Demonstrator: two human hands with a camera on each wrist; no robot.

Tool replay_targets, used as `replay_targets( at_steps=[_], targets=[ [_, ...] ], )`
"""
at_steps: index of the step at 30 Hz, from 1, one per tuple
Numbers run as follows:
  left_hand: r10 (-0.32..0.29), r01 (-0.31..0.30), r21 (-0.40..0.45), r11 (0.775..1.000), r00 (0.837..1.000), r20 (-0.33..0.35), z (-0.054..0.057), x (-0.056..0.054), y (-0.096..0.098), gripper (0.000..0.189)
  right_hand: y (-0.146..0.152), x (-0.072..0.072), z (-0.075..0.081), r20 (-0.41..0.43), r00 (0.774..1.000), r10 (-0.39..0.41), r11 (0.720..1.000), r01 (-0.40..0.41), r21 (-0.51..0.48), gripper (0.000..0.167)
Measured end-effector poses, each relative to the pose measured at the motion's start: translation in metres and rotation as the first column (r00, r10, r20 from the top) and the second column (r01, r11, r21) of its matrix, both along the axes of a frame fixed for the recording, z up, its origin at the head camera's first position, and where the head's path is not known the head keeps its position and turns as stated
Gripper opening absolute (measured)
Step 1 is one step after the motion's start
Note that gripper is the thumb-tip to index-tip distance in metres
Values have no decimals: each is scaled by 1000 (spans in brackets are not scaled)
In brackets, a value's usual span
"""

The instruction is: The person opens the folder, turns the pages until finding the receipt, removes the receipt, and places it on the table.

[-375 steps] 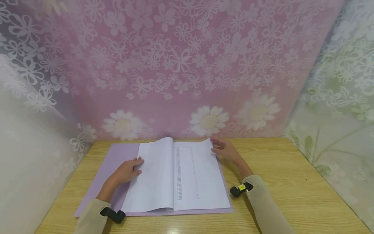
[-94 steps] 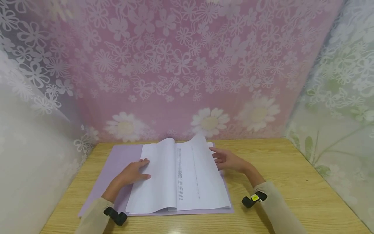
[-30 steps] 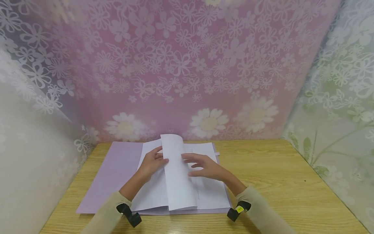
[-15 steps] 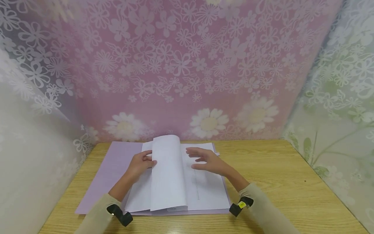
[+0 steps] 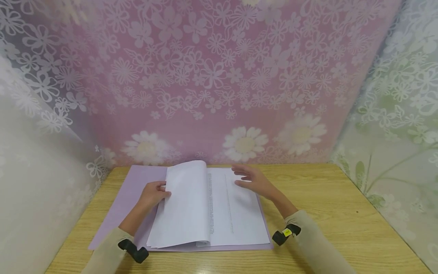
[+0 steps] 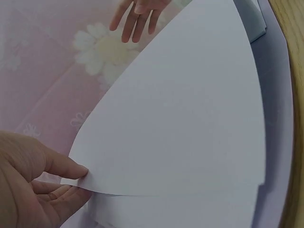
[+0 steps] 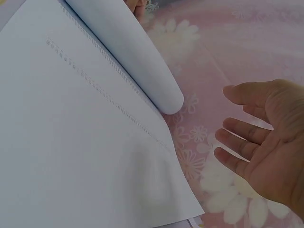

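Note:
A lilac folder (image 5: 137, 190) lies spread on the table with white printed sheets inside. My left hand (image 5: 153, 196) pinches the outer edge of a turned page (image 5: 186, 205) between thumb and fingers, over the left stack. The left wrist view shows the thumb on top of that page (image 6: 175, 104) and fingers beneath. My right hand (image 5: 253, 182), fingers spread and slightly bent, hovers over the upper right of the right-hand sheet (image 5: 244, 220), which carries columns of small print. In the right wrist view the right hand (image 7: 266, 142) holds nothing, and the turned page (image 7: 128, 52) curves at the spine.
The wooden table (image 5: 328, 213) extends to the right of the folder. Behind it stands a pink flowered wall (image 5: 212, 114), with pale patterned walls at both sides. Black wrist cameras (image 5: 133, 251) are strapped over the sleeves.
The left hand has carried the page leftward over the left stack, uncovering the printed sheet on the right. The right hand has drawn back to the right, away from the turned page.

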State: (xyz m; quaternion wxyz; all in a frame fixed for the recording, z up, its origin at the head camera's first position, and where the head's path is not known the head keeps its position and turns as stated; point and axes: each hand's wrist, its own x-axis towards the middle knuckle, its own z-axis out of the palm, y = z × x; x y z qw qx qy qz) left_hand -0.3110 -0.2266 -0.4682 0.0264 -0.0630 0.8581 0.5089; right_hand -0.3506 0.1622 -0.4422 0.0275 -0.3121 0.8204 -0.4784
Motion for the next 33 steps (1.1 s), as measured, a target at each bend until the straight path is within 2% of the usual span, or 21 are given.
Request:
replay_targets(
  at_steps=[4,11,15,22,29,33],
  targets=[
    [18,-18,-13,1000,1000,-7,-3,0,-4,52,7,-4,-5,-1,1000,-29,999,29,-17,60],
    [35,-39,-97,995,999,-37,-4,3,-8,48,19,-10,-15,6,997,-78,996,79,-43,60],
    [1,-16,-181,983,996,-84,-7,3,-11,47,25,-16,-24,4,993,-117,992,117,-38,59],
    [-67,4,-335,942,982,-179,-15,4,-13,44,33,-23,-36,47,985,-164,986,166,-33,63],
    [-103,23,-372,928,975,-198,-20,6,-13,43,38,-29,-47,100,967,-234,972,230,51,71],
    [-130,35,-373,927,964,-233,-23,8,-13,39,38,-32,-52,101,965,-242,968,233,92,73]
  ],
)
